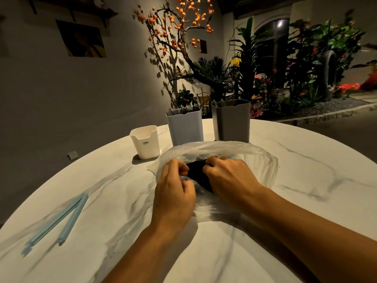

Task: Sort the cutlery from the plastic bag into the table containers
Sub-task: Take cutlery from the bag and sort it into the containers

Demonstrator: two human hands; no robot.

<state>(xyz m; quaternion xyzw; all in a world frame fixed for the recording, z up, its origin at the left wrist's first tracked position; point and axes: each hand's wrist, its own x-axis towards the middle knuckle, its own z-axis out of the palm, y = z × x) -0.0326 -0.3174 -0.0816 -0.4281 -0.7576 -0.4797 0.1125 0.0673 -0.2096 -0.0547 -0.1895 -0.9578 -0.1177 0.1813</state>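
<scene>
A clear plastic bag (259,160) lies on the white marble table (306,180) in front of me, with a dark bundle (196,173) inside its mouth. My left hand (173,193) pinches the bag's near edge with curled fingers. My right hand (228,176) has its fingers curled into the bag's opening over the dark bundle. Behind the bag stand three containers: a small white cup (145,141), a pale blue bin (184,127) holding dark cutlery, and a grey bin (231,121) with pale handles showing.
A light blue bag clip (61,219) lies open on the table at the left. Beyond the table's far edge are a wall, a tree with orange fruit and dense plants.
</scene>
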